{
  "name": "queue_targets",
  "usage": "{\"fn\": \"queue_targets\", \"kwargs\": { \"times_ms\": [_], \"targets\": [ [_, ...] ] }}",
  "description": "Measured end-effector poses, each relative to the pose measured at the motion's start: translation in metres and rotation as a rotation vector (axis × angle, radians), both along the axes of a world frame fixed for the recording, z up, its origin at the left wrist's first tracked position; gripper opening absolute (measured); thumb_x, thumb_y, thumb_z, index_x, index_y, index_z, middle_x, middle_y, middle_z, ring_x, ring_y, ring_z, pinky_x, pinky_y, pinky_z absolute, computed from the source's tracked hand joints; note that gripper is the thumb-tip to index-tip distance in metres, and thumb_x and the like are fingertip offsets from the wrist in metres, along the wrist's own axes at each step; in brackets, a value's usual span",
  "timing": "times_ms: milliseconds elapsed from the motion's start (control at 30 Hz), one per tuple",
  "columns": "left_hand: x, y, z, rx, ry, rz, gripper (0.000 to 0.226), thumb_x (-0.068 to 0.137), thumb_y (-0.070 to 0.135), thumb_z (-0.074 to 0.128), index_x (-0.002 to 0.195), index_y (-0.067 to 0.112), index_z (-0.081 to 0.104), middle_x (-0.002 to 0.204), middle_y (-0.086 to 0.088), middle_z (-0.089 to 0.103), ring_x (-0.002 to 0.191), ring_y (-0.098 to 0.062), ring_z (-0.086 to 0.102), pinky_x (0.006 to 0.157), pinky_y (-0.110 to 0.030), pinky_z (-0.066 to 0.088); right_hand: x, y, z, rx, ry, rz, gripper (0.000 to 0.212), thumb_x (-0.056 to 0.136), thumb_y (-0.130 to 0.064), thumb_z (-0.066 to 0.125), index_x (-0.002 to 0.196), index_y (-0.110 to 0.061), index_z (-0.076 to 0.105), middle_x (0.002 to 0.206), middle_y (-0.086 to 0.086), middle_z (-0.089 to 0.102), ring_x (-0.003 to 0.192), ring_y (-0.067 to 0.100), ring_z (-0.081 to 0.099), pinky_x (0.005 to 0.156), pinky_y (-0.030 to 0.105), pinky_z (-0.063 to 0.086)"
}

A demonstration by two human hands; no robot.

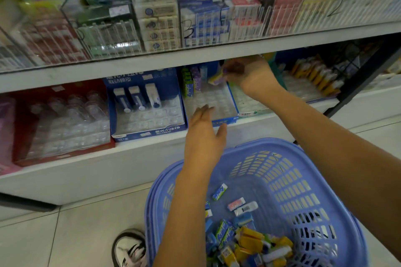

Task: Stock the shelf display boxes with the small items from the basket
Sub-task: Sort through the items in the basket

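- Right hand (245, 71) pinches a small purple-yellow item (217, 79) over the rear of the display box (232, 102), likely to slot it beside the upright packs (191, 85).
- Left hand (204, 123) flat with straight fingers at the box front, probably steadying it.
- Basket (293, 180) sits below, within reach.

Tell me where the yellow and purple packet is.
The yellow and purple packet is pinched in the right hand, centre of the head view, over the back of the middle blue display box, just right of upright green and purple packets.
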State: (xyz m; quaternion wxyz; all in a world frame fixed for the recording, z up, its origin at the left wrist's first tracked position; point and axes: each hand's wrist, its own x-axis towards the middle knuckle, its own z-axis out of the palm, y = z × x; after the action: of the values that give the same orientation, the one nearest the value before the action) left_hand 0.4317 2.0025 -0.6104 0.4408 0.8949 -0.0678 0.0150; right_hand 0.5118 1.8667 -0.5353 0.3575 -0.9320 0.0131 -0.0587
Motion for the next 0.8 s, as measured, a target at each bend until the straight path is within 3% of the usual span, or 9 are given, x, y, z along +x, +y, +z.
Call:
{"fn": "queue_targets", "kwargs": {
  "times_ms": [67,200,333,467,667,800],
  "targets": [
    [0.001,-0.001,-0.004,0.169,0.051,-0.048,0.058,0.094,0.025,0.054,0.145,0.009,0.033,0.152,-0.004,0.031,0.141,-0.019,0.023,0.114,-0.025,0.021,0.012,0.008,0.002,-0.145,0.008,0.020,0.010,0.085,-0.016,0.064,0.079,-0.015,0.071,0.099,0.005,0.067,0.100,0.021,0.059,0.081,0.023,0.044],
    [-0.001,0.001,-0.012,0.248,0.050,-0.067,0.062,0.094,0.025,0.054,0.147,0.007,0.026,0.154,-0.003,0.026,0.142,-0.019,0.017,0.117,-0.027,0.016,0.031,0.021,-0.003,-0.243,0.074,0.048,0.023,0.092,-0.016,0.054,0.102,-0.003,0.070,0.116,0.015,0.063,0.109,0.029,0.056,0.091,0.030,0.041],
    [0.000,0.003,-0.014,0.225,0.056,-0.079,0.062,0.094,0.025,0.054,0.147,0.009,0.027,0.154,-0.002,0.026,0.143,-0.018,0.017,0.118,-0.031,0.016,0.039,0.024,-0.014,-0.289,0.003,0.027,0.030,0.097,-0.018,0.041,0.106,0.000,0.064,0.109,0.017,0.065,0.104,0.029,0.058,0.091,0.033,0.044],
    [-0.002,0.003,-0.016,0.206,0.041,-0.072,0.061,0.094,0.025,0.054,0.147,0.009,0.027,0.153,-0.002,0.027,0.142,-0.018,0.018,0.118,-0.030,0.016,0.035,0.025,-0.024,-0.285,-0.073,0.151,0.021,0.093,-0.015,0.050,0.105,-0.012,0.067,0.106,0.008,0.068,0.100,0.022,0.061,0.083,0.021,0.044],
    [-0.001,0.003,-0.018,0.198,0.022,-0.070,0.061,0.094,0.025,0.054,0.147,0.009,0.028,0.153,-0.002,0.027,0.142,-0.019,0.018,0.118,-0.030,0.016,0.033,0.031,-0.029,-0.339,-0.024,0.287,0.025,0.094,-0.013,0.052,0.115,-0.012,0.065,0.116,0.011,0.066,0.108,0.024,0.060,0.092,0.025,0.044],
    [-0.002,0.002,-0.019,0.189,0.019,-0.067,0.061,0.094,0.025,0.054,0.147,0.009,0.027,0.153,-0.002,0.027,0.143,-0.019,0.018,0.118,-0.031,0.016,0.036,0.031,-0.021,-0.391,0.031,0.350,0.028,0.094,-0.016,0.054,0.120,-0.014,0.064,0.121,0.010,0.064,0.111,0.022,0.057,0.077,0.011,0.032]
  ]
}}
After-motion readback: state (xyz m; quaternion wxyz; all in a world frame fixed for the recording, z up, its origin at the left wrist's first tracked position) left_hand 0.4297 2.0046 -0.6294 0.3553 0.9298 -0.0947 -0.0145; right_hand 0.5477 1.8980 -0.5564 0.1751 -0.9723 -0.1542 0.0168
